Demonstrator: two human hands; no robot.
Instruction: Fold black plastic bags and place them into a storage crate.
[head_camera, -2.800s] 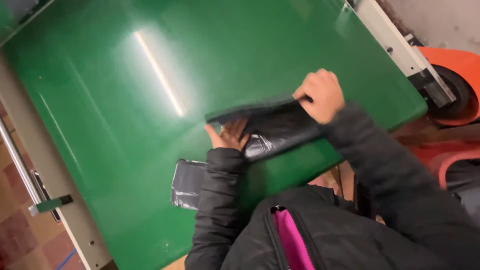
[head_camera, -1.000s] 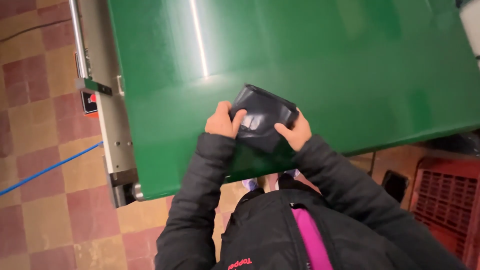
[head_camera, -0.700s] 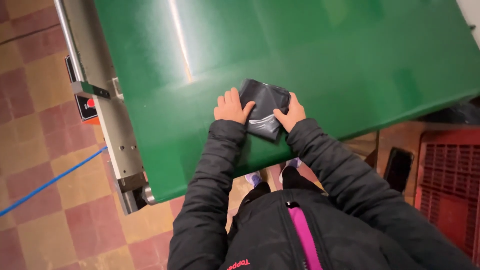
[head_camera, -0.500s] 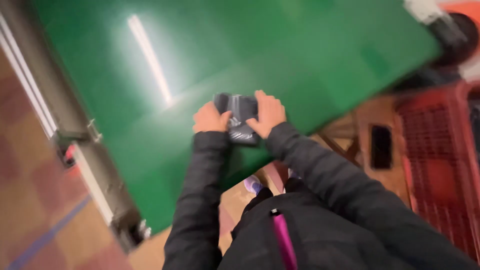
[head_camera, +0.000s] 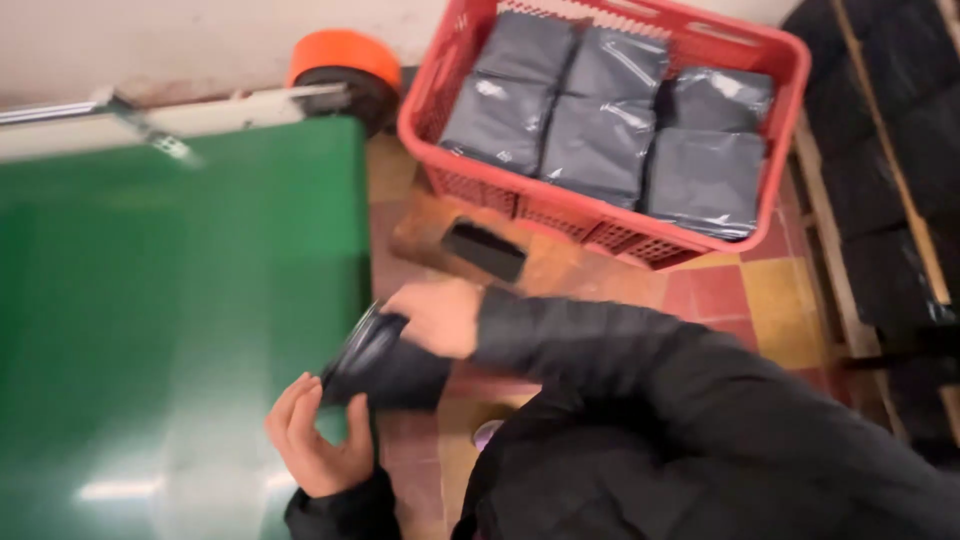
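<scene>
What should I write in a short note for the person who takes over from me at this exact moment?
Right hand: it grips the folded black plastic packet from above, at the edge of the green table.
Left hand: open under the packet's lower end, fingers curled near it; whether they touch it, the blur hides.
Red crate: it stands on the tiled floor to the right and holds about six folded black packets in rows.
Done: this packet is folded and lifted off the table.
Left: it is not yet in the crate.
</scene>
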